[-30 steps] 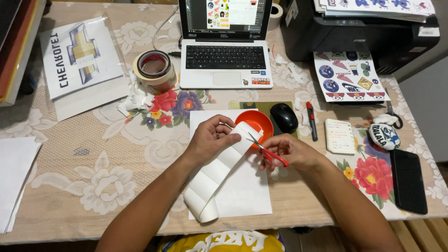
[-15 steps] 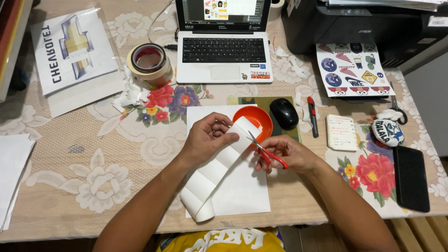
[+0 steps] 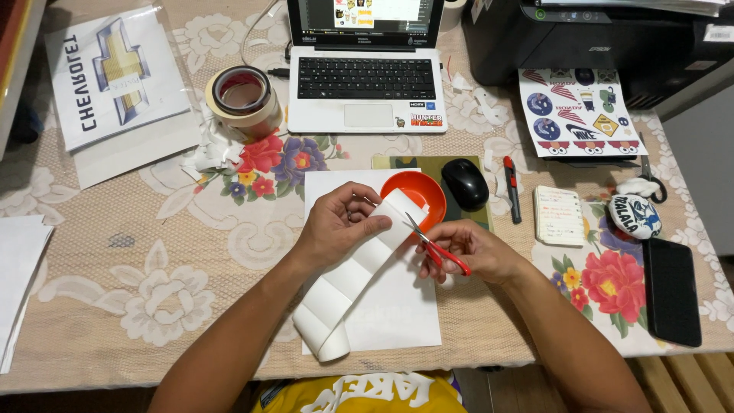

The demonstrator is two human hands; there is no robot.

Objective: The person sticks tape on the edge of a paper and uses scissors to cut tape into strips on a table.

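left hand grips white strip — scissors seemingly cutting it.

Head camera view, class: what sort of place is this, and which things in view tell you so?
Probably a home craft desk for making stickers: a laptop and printer stand on a floral lace tablecloth, a printed sticker sheet lies nearby, and the hands cut a white paper strip with red-handled scissors.

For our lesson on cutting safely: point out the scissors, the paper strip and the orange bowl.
scissors [image 3: 434,251], head view, on the red handle.
paper strip [image 3: 359,268], head view, on its middle stretch.
orange bowl [image 3: 423,187], head view, on the inner wall.
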